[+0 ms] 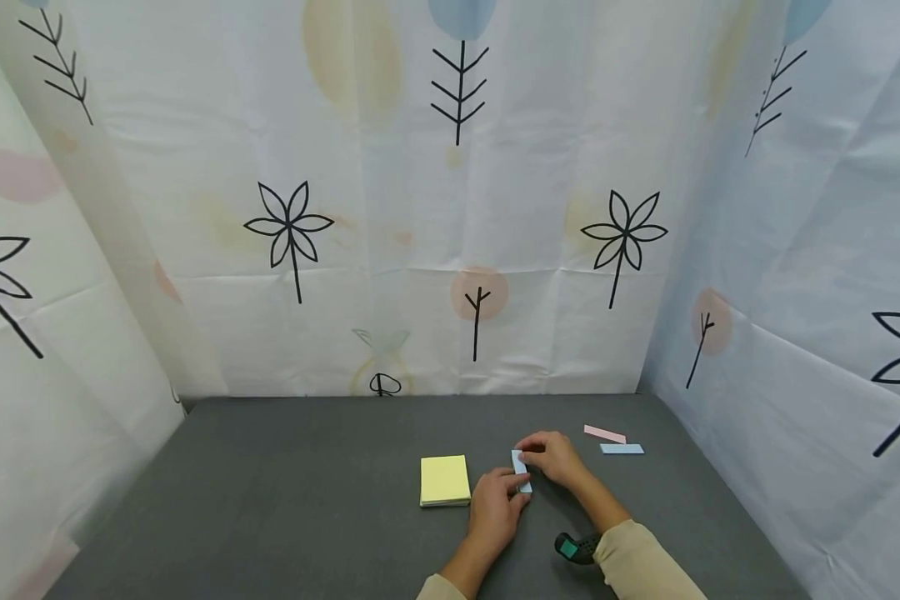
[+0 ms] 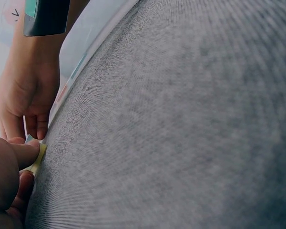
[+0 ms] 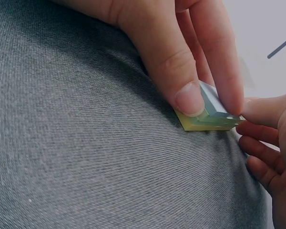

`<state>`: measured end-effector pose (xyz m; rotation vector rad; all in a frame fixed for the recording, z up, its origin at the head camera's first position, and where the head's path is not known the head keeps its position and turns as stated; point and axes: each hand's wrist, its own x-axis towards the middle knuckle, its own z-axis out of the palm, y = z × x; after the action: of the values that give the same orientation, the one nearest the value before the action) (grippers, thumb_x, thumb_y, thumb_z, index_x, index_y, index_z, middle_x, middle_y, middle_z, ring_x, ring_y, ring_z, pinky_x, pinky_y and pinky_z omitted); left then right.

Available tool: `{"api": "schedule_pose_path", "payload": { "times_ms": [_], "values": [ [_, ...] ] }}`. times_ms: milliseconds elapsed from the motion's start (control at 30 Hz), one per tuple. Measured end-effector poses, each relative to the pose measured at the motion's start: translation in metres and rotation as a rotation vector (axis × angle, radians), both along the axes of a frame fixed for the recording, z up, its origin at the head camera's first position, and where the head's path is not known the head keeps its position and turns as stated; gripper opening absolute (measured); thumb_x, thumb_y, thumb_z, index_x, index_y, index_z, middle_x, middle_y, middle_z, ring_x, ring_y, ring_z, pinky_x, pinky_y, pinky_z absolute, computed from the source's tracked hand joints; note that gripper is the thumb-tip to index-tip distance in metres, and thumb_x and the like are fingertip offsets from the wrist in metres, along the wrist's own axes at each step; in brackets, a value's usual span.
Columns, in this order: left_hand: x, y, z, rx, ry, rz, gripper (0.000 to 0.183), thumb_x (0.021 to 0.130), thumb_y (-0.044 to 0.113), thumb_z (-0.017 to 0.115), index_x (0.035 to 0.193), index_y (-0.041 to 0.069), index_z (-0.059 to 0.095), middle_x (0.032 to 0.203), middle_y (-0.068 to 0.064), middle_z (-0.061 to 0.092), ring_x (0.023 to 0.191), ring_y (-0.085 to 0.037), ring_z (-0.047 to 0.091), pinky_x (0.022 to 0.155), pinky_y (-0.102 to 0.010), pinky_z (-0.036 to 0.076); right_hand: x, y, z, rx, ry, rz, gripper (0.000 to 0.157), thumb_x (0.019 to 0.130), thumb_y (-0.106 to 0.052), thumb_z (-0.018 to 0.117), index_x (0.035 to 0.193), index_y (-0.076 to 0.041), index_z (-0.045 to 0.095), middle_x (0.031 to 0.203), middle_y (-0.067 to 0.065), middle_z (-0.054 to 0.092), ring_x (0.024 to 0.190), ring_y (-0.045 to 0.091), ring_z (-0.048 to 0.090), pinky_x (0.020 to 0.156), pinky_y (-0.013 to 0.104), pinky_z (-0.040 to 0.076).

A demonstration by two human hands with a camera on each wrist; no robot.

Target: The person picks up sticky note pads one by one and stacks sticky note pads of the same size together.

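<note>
Between my two hands is a small narrow pad of sticky notes point(image 1: 520, 461), pale blue on top with green and yellow layers below. In the right wrist view, my right hand point(image 1: 555, 458) pinches the pad point(image 3: 212, 100) between thumb and finger at its near end. From the other side, the thumb and fingertips of my left hand point(image 1: 492, 510) grip the opposite end. The left wrist view shows the left thumb point(image 2: 26, 153) on the pad, with a yellow edge point(image 2: 37, 162) peeking out. Its underside is hidden.
A square stack of yellow sticky notes point(image 1: 444, 479) lies just left of my left hand. Farther right are a pink paper strip point(image 1: 605, 434) and a pale blue strip point(image 1: 622, 449). A black device with a teal patch point(image 1: 577, 548) sits at my right wrist. Patterned white curtains point(image 1: 390, 333) surround the grey table point(image 1: 285, 500).
</note>
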<state>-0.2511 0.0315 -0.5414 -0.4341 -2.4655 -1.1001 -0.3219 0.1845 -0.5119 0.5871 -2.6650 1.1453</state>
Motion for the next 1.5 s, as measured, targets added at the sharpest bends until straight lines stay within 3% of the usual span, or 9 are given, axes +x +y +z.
{"api": "schedule_pose_path", "payload": {
  "times_ms": [567, 800, 933, 1067, 1267, 1367, 1500],
  "values": [
    [0.002, -0.002, 0.004, -0.005, -0.045, -0.016, 0.026, 0.078, 0.009, 0.079, 0.103, 0.014, 0.078, 0.104, -0.005, 0.069, 0.091, -0.022, 0.061, 0.08, -0.036, 0.048, 0.002, 0.004, 0.0, -0.018, -0.001, 0.057, 0.016, 0.087, -0.008, 0.071, 0.101, 0.0, 0.073, 0.097, 0.01, 0.07, 0.089, 0.028, 0.065, 0.075, 0.036, 0.052],
    [0.003, -0.001, 0.004, -0.009, -0.053, -0.007, 0.026, 0.077, 0.008, 0.08, 0.102, 0.015, 0.078, 0.101, -0.004, 0.069, 0.089, -0.021, 0.061, 0.079, -0.036, 0.049, 0.005, 0.008, -0.002, -0.113, 0.042, -0.139, 0.014, 0.085, -0.001, 0.071, 0.099, 0.0, 0.073, 0.094, 0.009, 0.071, 0.088, 0.028, 0.066, 0.075, 0.04, 0.053],
    [0.003, 0.0, 0.003, -0.018, -0.001, 0.008, 0.027, 0.075, 0.009, 0.081, 0.101, 0.015, 0.079, 0.099, -0.004, 0.069, 0.088, -0.021, 0.062, 0.078, -0.035, 0.049, 0.007, 0.02, -0.006, -0.071, 0.13, -0.263, 0.016, 0.083, -0.001, 0.073, 0.099, 0.0, 0.073, 0.095, 0.012, 0.07, 0.089, 0.031, 0.065, 0.078, 0.047, 0.051],
    [0.002, 0.0, 0.001, -0.01, 0.065, 0.025, 0.028, 0.072, 0.009, 0.082, 0.1, 0.015, 0.079, 0.098, -0.004, 0.07, 0.086, -0.021, 0.063, 0.077, -0.034, 0.05, 0.008, 0.031, -0.01, -0.025, 0.199, -0.33, 0.021, 0.08, -0.001, 0.074, 0.101, 0.002, 0.072, 0.1, 0.018, 0.068, 0.097, 0.039, 0.061, 0.086, 0.053, 0.045],
    [0.002, 0.0, 0.002, 0.009, 0.048, 0.013, 0.028, 0.073, 0.009, 0.082, 0.101, 0.015, 0.079, 0.099, -0.004, 0.07, 0.088, -0.021, 0.063, 0.078, -0.034, 0.05, 0.014, 0.049, -0.013, 0.085, 0.321, -0.381, 0.027, 0.075, 0.0, 0.077, 0.101, 0.002, 0.071, 0.105, 0.024, 0.066, 0.101, 0.045, 0.056, 0.088, 0.057, 0.04],
    [0.003, -0.001, 0.003, 0.008, 0.03, 0.007, 0.028, 0.074, 0.009, 0.081, 0.102, 0.015, 0.079, 0.101, -0.004, 0.07, 0.09, -0.022, 0.063, 0.08, -0.034, 0.049, 0.017, 0.058, -0.011, 0.108, 0.326, -0.425, 0.03, 0.075, -0.002, 0.078, 0.104, 0.002, 0.071, 0.11, 0.025, 0.065, 0.105, 0.047, 0.054, 0.088, 0.06, 0.038],
    [0.004, -0.002, 0.003, 0.002, 0.024, 0.004, 0.028, 0.074, 0.008, 0.081, 0.101, 0.015, 0.079, 0.1, -0.004, 0.07, 0.091, -0.022, 0.063, 0.08, -0.034, 0.049, 0.023, 0.069, -0.009, 0.122, 0.224, -0.542, 0.033, 0.079, -0.007, 0.075, 0.11, 0.001, 0.069, 0.116, 0.026, 0.062, 0.111, 0.049, 0.049, 0.087, 0.064, 0.034]
  ]
}}
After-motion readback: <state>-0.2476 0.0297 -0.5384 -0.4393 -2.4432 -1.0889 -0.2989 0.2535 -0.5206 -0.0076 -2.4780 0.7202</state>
